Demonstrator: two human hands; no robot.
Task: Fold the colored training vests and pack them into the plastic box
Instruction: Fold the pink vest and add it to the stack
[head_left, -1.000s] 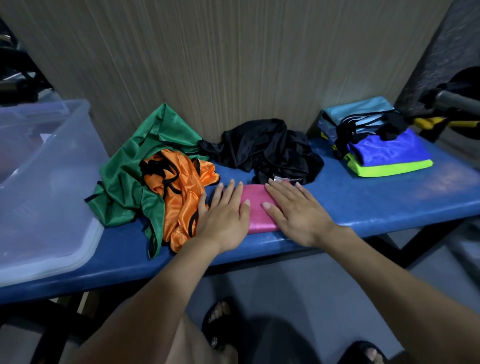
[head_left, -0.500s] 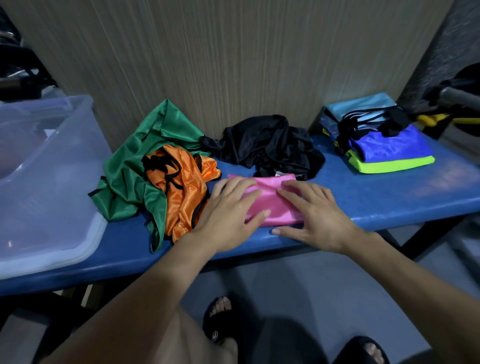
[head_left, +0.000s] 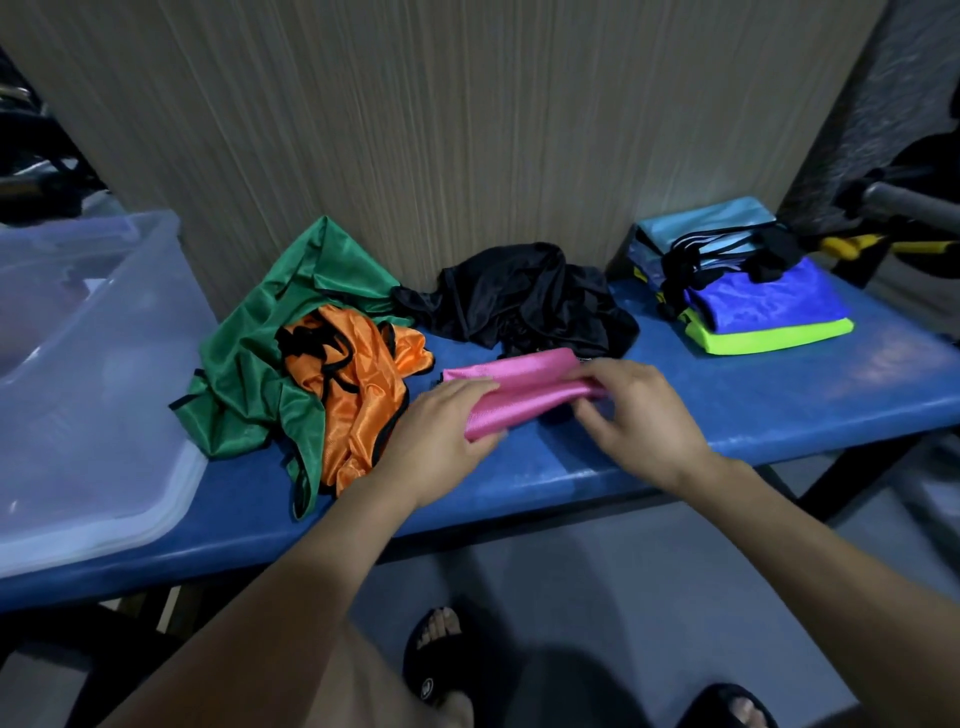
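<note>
A folded pink vest (head_left: 519, 387) is lifted a little off the blue bench (head_left: 779, 405). My left hand (head_left: 441, 441) grips its near left end and my right hand (head_left: 634, 410) pinches its right end. Left of them lie a crumpled orange vest (head_left: 358, 395) on a crumpled green vest (head_left: 249, 384). Behind the pink one sits a crumpled black vest (head_left: 524, 301). The clear plastic box (head_left: 104, 415) stands at the bench's left end.
A stack of folded vests (head_left: 753, 306), blue on neon yellow with light blue behind, sits at the back right. A wood-grain wall (head_left: 467, 130) runs directly behind the bench. Below the bench edge are my sandalled feet on grey floor.
Both hands pressed flat on the pink vest a second ago. They have since curled around its ends and raised it off the bench, shifting it slightly right.
</note>
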